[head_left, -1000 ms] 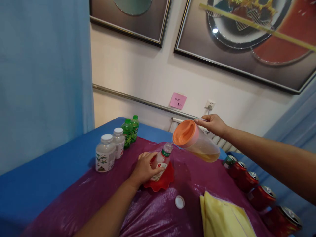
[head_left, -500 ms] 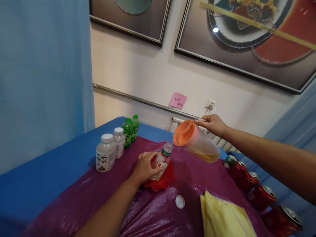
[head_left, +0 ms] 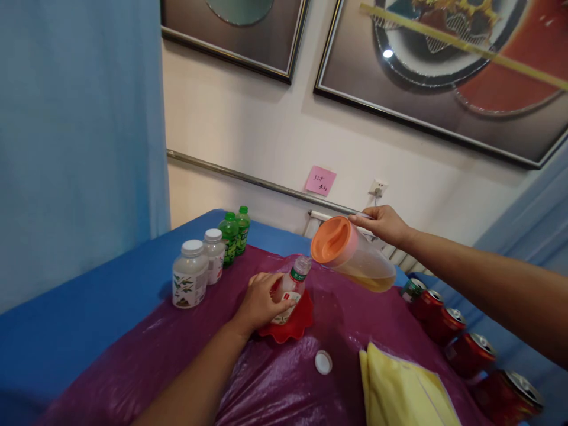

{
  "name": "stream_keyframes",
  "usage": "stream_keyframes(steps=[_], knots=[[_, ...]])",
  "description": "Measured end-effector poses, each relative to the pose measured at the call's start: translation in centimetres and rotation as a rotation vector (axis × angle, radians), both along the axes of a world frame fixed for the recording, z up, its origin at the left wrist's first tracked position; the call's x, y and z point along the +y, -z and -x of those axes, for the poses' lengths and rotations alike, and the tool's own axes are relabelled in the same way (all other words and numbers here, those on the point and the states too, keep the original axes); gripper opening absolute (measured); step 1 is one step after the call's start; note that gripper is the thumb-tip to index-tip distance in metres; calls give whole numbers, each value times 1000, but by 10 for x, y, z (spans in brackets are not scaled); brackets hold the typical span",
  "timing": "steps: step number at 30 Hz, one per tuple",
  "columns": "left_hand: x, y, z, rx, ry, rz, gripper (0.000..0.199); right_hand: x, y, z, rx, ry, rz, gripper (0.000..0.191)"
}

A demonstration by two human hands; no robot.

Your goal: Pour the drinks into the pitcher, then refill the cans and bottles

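My left hand (head_left: pixel 261 302) is wrapped round a clear bottle (head_left: pixel 290 296) with a green neck band and no cap. The bottle leans slightly to the right in a red scalloped dish (head_left: pixel 298 325). My right hand (head_left: pixel 382 225) grips the handle of a clear pitcher (head_left: pixel 364 263) with an orange lid (head_left: pixel 333 241). The pitcher lies tilted on its side in the air, its lid edge close to the bottle's mouth, and yellowish liquid rests along its lower side. A white cap (head_left: pixel 323 362) lies in front of the dish.
White-capped bottles (head_left: pixel 190 275) and green bottles (head_left: pixel 229 239) stand at the left on the table with a purple plastic cover (head_left: pixel 177 361). Several cans (head_left: pixel 470 355) line the right edge. A folded yellow cloth (head_left: pixel 403 387) lies at the front right.
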State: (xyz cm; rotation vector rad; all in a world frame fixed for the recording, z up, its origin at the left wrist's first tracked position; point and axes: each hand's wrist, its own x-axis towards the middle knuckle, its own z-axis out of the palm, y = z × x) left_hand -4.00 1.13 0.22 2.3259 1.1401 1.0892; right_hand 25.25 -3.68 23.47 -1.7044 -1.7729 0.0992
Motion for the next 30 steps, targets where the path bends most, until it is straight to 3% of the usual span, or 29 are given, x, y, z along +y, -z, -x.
stream_keyframes(steps=[30], knots=[[-1, -1, 0, -19, 4, 1, 63, 2, 2, -2, -2, -10, 10, 72]])
